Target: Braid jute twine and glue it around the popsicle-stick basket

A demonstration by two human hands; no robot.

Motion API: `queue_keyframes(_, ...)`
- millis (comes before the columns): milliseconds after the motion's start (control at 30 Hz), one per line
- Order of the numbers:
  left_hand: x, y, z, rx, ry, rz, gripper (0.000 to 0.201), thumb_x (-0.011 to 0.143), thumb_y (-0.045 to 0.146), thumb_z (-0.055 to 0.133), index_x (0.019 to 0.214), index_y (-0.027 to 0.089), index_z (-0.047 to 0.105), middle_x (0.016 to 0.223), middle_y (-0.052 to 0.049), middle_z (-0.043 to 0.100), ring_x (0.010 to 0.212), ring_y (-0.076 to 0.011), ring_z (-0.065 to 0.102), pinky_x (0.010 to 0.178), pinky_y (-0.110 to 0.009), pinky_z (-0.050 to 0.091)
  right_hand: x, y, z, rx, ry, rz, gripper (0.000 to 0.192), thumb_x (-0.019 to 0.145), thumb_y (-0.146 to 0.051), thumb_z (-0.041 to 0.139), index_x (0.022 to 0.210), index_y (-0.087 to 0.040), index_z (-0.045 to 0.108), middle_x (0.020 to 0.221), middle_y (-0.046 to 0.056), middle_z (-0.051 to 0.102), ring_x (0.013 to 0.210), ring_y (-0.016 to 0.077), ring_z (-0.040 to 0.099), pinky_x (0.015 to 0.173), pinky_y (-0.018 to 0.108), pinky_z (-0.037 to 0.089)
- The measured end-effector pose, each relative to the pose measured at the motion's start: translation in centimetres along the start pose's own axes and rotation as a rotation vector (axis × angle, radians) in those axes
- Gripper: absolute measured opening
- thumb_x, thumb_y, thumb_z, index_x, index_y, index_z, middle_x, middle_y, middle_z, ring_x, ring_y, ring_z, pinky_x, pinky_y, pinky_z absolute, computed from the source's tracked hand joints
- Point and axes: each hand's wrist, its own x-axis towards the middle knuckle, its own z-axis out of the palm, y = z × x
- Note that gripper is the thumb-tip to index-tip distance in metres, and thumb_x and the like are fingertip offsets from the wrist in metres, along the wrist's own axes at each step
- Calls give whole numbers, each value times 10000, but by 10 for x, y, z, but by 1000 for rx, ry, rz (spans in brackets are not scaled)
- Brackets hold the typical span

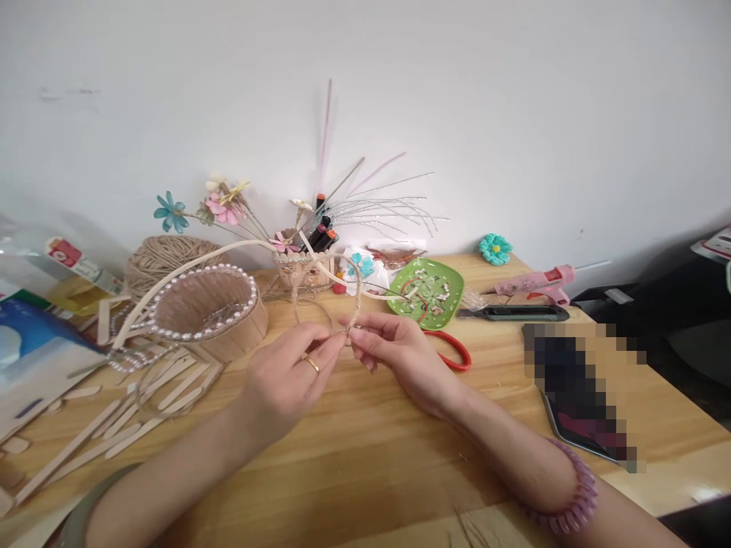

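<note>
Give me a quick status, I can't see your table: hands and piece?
Left hand and right hand both pinching twine-wrapped strip. Round basket left, scissors right, both apart.

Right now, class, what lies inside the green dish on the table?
Inside the green dish lie small pearl-like beads and bits of red cord. Whatever sits beneath them is covered, and finer pieces are too small to identify.
</note>
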Motion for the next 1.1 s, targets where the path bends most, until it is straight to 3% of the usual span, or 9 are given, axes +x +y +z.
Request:
queue_keyframes(100, -1, -3, 2, 45, -10, 48, 241, 821, 203, 478, 799, 205, 718, 695, -81, 690, 611, -169, 606, 553, -249, 417, -1, 1, -1, -17, -43, 26, 252, 727, -364, 658, 682, -120, 616, 595, -21, 529, 495, 57, 422, 483, 194, 324)
queue_keyframes(200, -8, -9, 2, 110, 26, 259, 200, 777, 190, 538, 866, 222, 714, 774, -84, 719, 668, -188, 643, 553, -251, 421, -3, 0, 0, -126, -7, -38, 278, 754, -368, 624, 622, -127, 585, 558, -31, 496, 483, 61, 391, 469, 200, 300)
queue_keyframes(300, -15, -11, -2, 59, 94, 358, 70, 688, 228, 631, 701, 242, 699, 772, -61, 727, 602, -179, 632, 496, -251, 397, -7, -3, 1, -377, -1, -112, 297, 817, -323, 544, 580, -143, 537, 541, -36, 468, 506, 74, 386, 482, 206, 293)
queue_keyframes(400, -8, -5, -8, -196, 122, 54, 172, 670, 252, 627, 506, 217, 589, 750, -53, 710, 526, -144, 584, 489, -251, 406, -10, -5, 5, -594, 8, -168, 289, 840, -255, 501, 572, -150, 527, 550, -29, 486, 534, 84, 399, 505, 209, 302)
queue_keyframes(500, 10, 3, -11, -575, -18, -442, 136, 726, 322, 588, 717, 197, 640, 585, -1, 626, 450, -114, 502, 476, -245, 411, -13, -4, 8, -664, -45, -166, 260, 832, -238, 506, 589, -153, 541, 522, -38, 460, 502, 81, 377, 484, 210, 289)
queue_keyframes(567, 20, 3, -11, -787, -151, -599, 193, 700, 342, 616, 785, 174, 658, 553, 25, 584, 424, -90, 444, 447, -225, 382, -14, -2, 10, -670, -81, -158, 257, 826, -245, 510, 588, -154, 539, 509, -44, 431, 489, 80, 361, 469, 208, 278)
queue_keyframes(667, 24, -1, -8, -873, -183, -622, 169, 674, 329, 653, 630, 166, 654, 520, 37, 530, 451, -80, 407, 449, -209, 341, -14, 0, 13, -653, -92, -164, 259, 828, -258, 504, 592, -156, 533, 511, -44, 427, 488, 81, 364, 468, 207, 283)
queue_keyframes(933, 15, -2, -9, -973, 129, -716, 189, 647, 227, 700, 493, 163, 611, 487, 45, 512, 520, -79, 440, 538, -207, 360, -18, 2, 19, -739, 12, -304, 320, 858, -276, 466, 555, -174, 447, 508, -36, 426, 491, 89, 369, 481, 222, 277)
queue_keyframes(1100, 22, -7, -15, -997, -111, -761, 182, 671, 288, 677, 560, 147, 650, 456, 35, 520, 417, -65, 436, 432, -188, 354, -16, 5, 15, -760, 15, -312, 306, 856, -272, 467, 566, -175, 452, 507, -41, 423, 479, 84, 348, 467, 218, 270)
